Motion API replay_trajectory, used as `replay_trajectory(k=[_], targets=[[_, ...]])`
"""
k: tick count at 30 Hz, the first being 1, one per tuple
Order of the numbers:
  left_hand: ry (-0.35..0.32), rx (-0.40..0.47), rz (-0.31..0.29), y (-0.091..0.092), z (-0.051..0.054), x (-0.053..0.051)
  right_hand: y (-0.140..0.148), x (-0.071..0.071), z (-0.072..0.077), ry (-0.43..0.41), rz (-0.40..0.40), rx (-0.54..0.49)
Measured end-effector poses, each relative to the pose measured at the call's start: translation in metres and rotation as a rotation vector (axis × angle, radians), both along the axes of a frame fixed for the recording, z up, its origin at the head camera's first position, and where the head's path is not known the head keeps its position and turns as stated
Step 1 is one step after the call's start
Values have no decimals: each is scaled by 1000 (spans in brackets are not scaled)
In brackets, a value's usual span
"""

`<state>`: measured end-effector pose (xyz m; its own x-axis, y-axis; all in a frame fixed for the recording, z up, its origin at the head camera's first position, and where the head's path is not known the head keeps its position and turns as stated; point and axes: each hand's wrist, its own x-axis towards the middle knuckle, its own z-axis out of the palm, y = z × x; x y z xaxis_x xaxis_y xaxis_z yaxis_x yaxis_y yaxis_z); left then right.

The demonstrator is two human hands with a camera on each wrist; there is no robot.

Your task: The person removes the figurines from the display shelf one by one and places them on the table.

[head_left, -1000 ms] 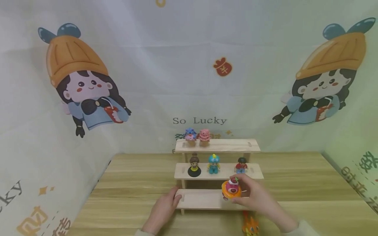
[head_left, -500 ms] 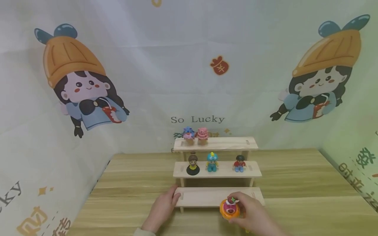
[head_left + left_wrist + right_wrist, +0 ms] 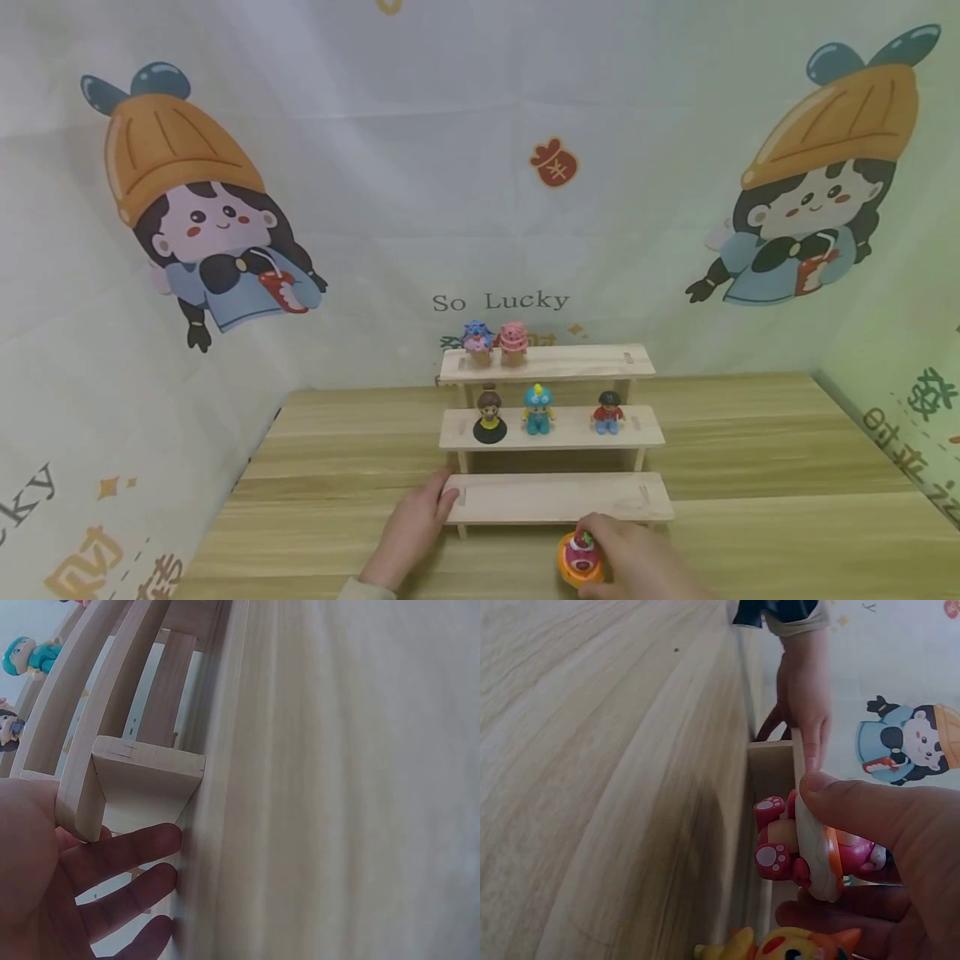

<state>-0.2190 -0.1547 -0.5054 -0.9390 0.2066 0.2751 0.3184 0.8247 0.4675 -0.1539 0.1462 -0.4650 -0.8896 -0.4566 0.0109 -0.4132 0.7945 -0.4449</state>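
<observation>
A pale cloth backdrop (image 3: 360, 167) printed with cartoon children hung behind a wood-grain table (image 3: 330, 442). On the table stood a three-tier wooden display stand (image 3: 525, 500).

The left hand (image 3: 416, 521) held the left end of the stand's lowest tier, thumb over the top and three fingers loosely spread below the board. The right hand (image 3: 637, 558) was partly closed, pinching a strawberry-topped bear figurine (image 3: 581, 568) between thumb and fingers, in front of the lowest tier near its right end; whether its feet touched the tabletop could not be told.

The likeliest trouble was a slip: the round toy was pinched by its rim, so a loose thumb might have let it roll. An orange-and-yellow toy (image 3: 780, 946) sat just beside the right hand, where a careless sweep could have tipped it. A tug by the left hand might have jolted the figures above.

The bear was magenta-pink, ringed by orange with a cream underside, its pink soles marked with pale paw prints and a red strawberry with green leaves on its head.

Smaller figures stood above: a teal-capped figurine (image 3: 538, 411) among three on the middle tier, and two ice-cream-cone figurines (image 3: 513, 343) on top.
</observation>
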Motion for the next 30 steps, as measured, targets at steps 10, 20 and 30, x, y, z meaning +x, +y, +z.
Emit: replay_trajectory(k=[10,20,30], targets=[[14,-8,-11,-1,0,2,3,-5,-7,70,58,57],[6,-6,3,-1,0,2,3,-6,-11,59,68,76],[-13,-1,10,-1,0,2,4,-4,-15,196,108,96]])
